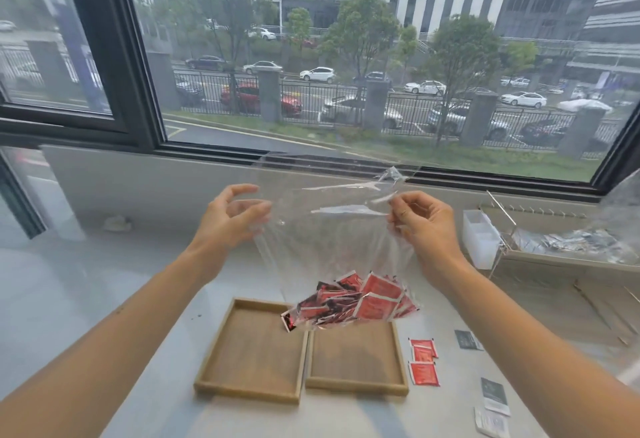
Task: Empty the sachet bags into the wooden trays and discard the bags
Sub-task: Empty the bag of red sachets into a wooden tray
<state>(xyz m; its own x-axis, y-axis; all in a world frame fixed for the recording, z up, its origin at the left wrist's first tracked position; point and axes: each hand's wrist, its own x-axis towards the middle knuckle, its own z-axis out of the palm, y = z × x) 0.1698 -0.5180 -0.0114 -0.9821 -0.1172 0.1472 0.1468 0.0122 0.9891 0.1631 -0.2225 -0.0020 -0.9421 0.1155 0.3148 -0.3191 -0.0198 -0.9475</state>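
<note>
A clear plastic bag hangs in the air above two empty wooden trays, the left tray and the right tray. Several red sachets sit bunched in the bag's bottom. My right hand pinches the bag's upper right edge. My left hand is at the bag's upper left edge with its fingers spread and curled; whether it grips the film I cannot tell.
Three loose red sachets and a few dark and white sachets lie right of the trays. A white box and a wire rack with silver packets stand at the right. The window sill runs behind.
</note>
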